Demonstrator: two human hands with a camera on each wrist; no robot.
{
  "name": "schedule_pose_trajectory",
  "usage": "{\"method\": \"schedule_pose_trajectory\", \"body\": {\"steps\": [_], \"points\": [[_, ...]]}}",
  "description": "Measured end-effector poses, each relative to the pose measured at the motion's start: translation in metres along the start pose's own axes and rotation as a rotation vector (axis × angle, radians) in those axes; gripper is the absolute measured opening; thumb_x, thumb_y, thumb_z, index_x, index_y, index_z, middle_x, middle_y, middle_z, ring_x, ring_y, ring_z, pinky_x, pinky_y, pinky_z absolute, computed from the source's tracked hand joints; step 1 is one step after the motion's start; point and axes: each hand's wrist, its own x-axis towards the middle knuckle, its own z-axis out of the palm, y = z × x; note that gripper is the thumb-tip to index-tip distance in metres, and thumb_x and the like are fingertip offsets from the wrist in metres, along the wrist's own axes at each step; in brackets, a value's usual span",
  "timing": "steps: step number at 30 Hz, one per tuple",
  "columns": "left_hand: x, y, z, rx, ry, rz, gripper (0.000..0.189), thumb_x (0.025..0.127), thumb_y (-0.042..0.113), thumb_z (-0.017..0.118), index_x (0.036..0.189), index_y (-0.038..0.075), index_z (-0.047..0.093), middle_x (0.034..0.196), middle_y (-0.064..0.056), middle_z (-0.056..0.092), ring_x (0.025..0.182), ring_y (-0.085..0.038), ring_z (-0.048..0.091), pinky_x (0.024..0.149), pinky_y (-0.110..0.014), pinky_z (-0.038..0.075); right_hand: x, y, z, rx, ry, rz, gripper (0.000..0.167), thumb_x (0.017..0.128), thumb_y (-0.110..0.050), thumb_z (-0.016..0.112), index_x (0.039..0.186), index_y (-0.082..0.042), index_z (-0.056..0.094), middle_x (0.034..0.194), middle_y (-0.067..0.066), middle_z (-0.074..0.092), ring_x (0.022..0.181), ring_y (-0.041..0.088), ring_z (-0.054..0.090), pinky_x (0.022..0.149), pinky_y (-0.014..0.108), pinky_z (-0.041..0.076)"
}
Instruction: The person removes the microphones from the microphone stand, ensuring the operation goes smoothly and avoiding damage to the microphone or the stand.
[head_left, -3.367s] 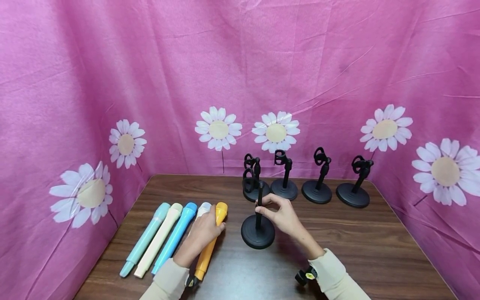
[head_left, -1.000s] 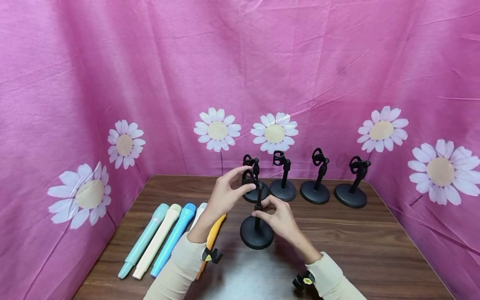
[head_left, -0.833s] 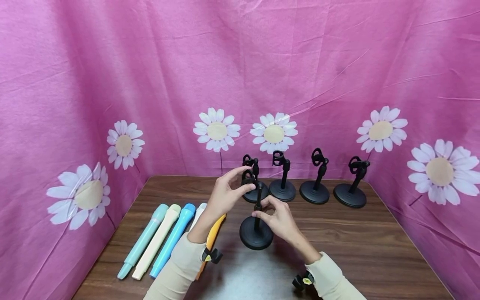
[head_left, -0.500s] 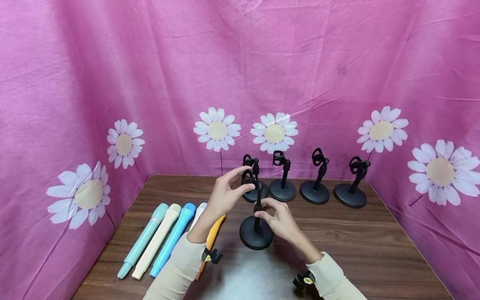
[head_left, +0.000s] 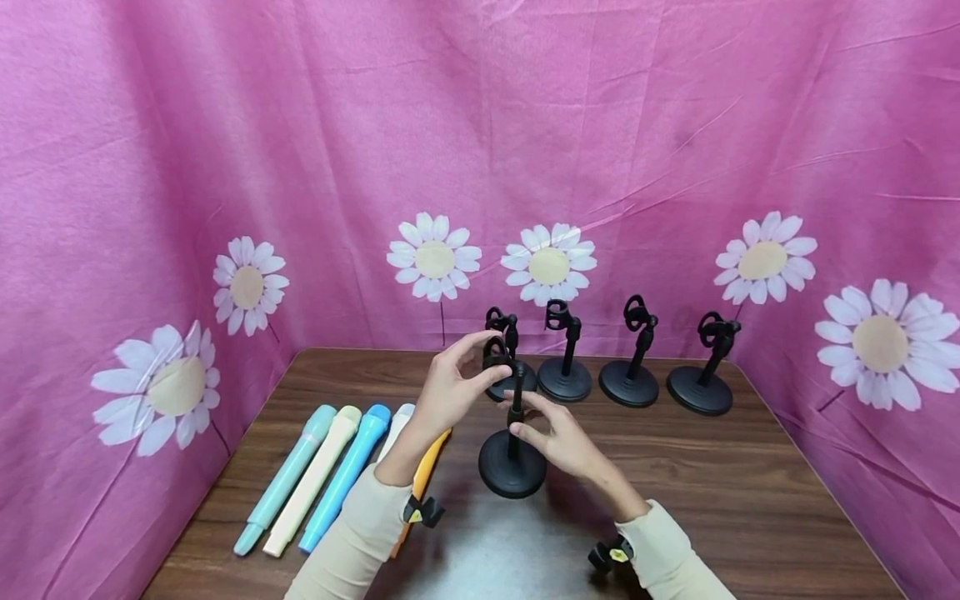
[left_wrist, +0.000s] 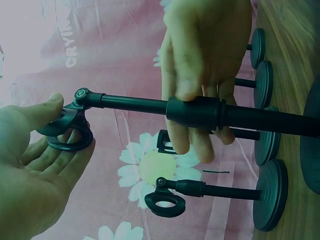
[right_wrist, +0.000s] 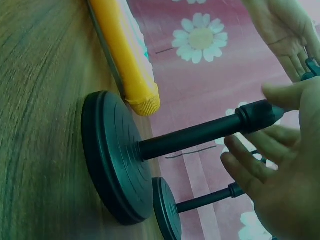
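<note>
A black desktop microphone stand (head_left: 512,467) stands upright on the table in front of me. My left hand (head_left: 447,393) holds its ring-shaped clip (left_wrist: 75,142) at the top, thumb on one side and fingers on the other. Lower down, my right hand (head_left: 564,440) pinches the stand's collar (left_wrist: 194,112), the thumb lying on it and the fingers behind the pole. From the right wrist view, the round base (right_wrist: 117,157) rests flat on the wood. Left of the stand lies an orange microphone (head_left: 426,473), partly covered by my left forearm.
More toy microphones lie in a row at left: pale teal (head_left: 288,477), cream (head_left: 315,479), blue (head_left: 347,477) and white (head_left: 396,430). Several matching stands, one of them this stand (head_left: 630,383), line the back of the wooden table (head_left: 720,483). A pink flowered cloth (head_left: 480,150) hangs behind.
My left hand has left the microphones and risen to the stand's clip. The right hand stays at the pole; its fingers have just shifted and spread slightly around the collar.
</note>
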Motion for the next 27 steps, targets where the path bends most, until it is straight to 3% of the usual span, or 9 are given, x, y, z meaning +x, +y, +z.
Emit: {"method": "schedule_pose_trajectory", "body": {"steps": [6, 11, 16, 20, 24, 27], "points": [[0.0002, -0.0019, -0.0006, 0.008, -0.001, 0.01, 0.05, 0.095, 0.021, 0.083, 0.142, 0.021, 0.067, 0.129, -0.005, 0.076, 0.121, -0.02, 0.072, 0.102, -0.043, 0.06, 0.0035, -0.0004, 0.003, -0.014, 0.138, 0.082, 0.048, 0.082, -0.021, 0.094, 0.119, -0.013, 0.065, 0.106, 0.003, 0.073, 0.098, 0.013, 0.069, 0.088, 0.032, 0.062], [0.0001, -0.0019, -0.0011, 0.001, -0.004, 0.004, 0.049, 0.095, 0.021, 0.083, 0.141, 0.021, 0.067, 0.126, -0.004, 0.077, 0.121, -0.019, 0.072, 0.104, -0.043, 0.059, 0.0038, -0.002, 0.0042, 0.06, 0.153, 0.112, 0.037, 0.083, -0.019, 0.093, 0.107, -0.011, 0.067, 0.096, 0.005, 0.075, 0.087, 0.01, 0.07, 0.079, 0.025, 0.061], [-0.0003, -0.0009, -0.0017, -0.016, -0.011, -0.006, 0.049, 0.096, 0.021, 0.082, 0.142, 0.02, 0.067, 0.128, -0.005, 0.076, 0.124, -0.02, 0.071, 0.106, -0.043, 0.058, 0.0016, -0.003, 0.0029, 0.095, 0.125, 0.077, 0.029, 0.091, -0.012, 0.086, 0.116, -0.005, 0.073, 0.104, 0.008, 0.076, 0.095, 0.011, 0.071, 0.086, 0.025, 0.06], [-0.0008, -0.0003, -0.0019, -0.017, -0.009, -0.015, 0.049, 0.096, 0.021, 0.082, 0.142, 0.021, 0.067, 0.129, -0.005, 0.076, 0.125, -0.02, 0.071, 0.106, -0.043, 0.058, -0.0001, -0.0016, 0.0011, 0.134, 0.056, 0.028, 0.03, 0.097, -0.005, 0.076, 0.127, -0.001, 0.072, 0.119, 0.014, 0.076, 0.107, 0.015, 0.07, 0.095, 0.025, 0.057], [-0.0012, -0.0005, -0.0017, -0.02, -0.01, -0.012, 0.049, 0.095, 0.019, 0.082, 0.142, 0.02, 0.067, 0.13, -0.005, 0.075, 0.123, -0.021, 0.071, 0.105, -0.043, 0.059, -0.0002, -0.0001, 0.0005, 0.159, -0.012, 0.01, 0.038, 0.101, -0.001, 0.067, 0.139, -0.003, 0.067, 0.129, 0.014, 0.075, 0.118, 0.019, 0.068, 0.101, 0.028, 0.055], [-0.0014, -0.0009, -0.0016, -0.022, -0.012, -0.008, 0.049, 0.095, 0.019, 0.082, 0.142, 0.018, 0.067, 0.131, -0.005, 0.075, 0.122, -0.021, 0.071, 0.105, -0.044, 0.059, 0.0003, 0.0004, 0.002, 0.119, -0.017, -0.002, 0.046, 0.1, -0.005, 0.071, 0.145, -0.01, 0.063, 0.134, 0.013, 0.073, 0.12, 0.023, 0.068, 0.104, 0.034, 0.055]]}}
